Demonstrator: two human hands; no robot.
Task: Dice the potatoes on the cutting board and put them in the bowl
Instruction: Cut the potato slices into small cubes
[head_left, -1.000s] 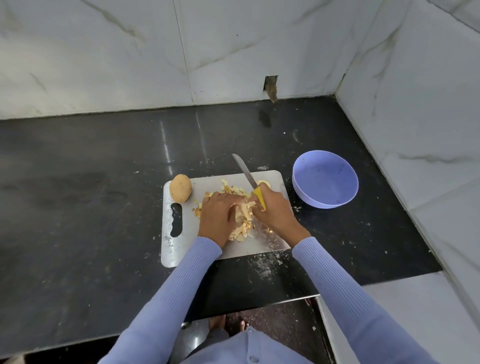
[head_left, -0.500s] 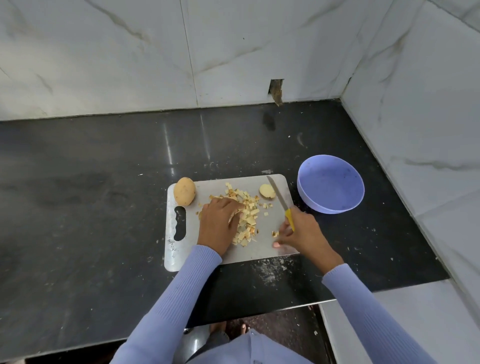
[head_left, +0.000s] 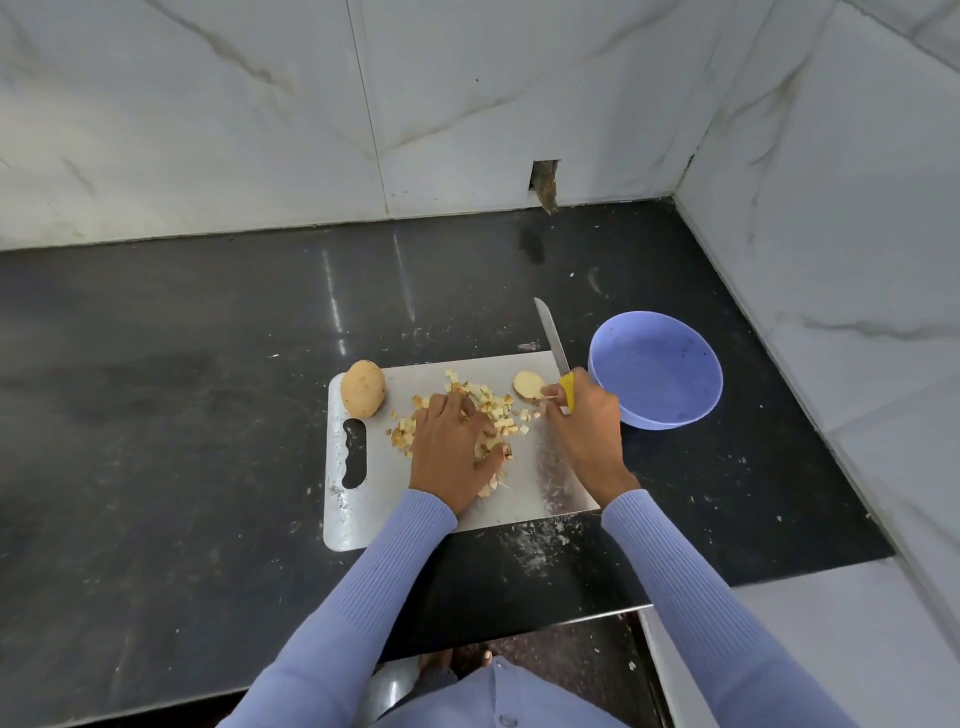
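Now, across the last second, the right hand (head_left: 584, 426) leaves the pile at mid-frame and travels toward the upper right of the cutting board (head_left: 540, 467); a second ago both hands crowded together over the cut pieces, half a second ago the right one sat lower on the board's right side. Countertop (head_left: 182, 415) dark, speckled with starch below the board; marble wall (head_left: 260, 104) behind, unchanged. Bowl (head_left: 655, 370), lilac, just right of the board, holds no potato that I can see. Whole potato (head_left: 362, 388) rests untouched at the board's upper-left corner. Left hand (head_left: 453, 447) stays planted on the diced potato (head_left: 488, 410), fingers curled down and close together over the heap, cupping rather than pinching; pieces spill out around it toward the upper right. Right hand's fingers wrap the yellow handle of the knife (head_left: 551, 338), blade now pointing up-frame past the board's far edge, clear of the food; forefinger and thumb tips reach to the potato end-piece (head_left: 527, 385), whether they touch it I cannot tell. Judgement: cutting of this batch has paused; the uncut end-piece is being fetched for dicing, or the pile gathered for transfer. Nothing yet moved to the bowl, one whole potato waiting, so the task is well short of half.
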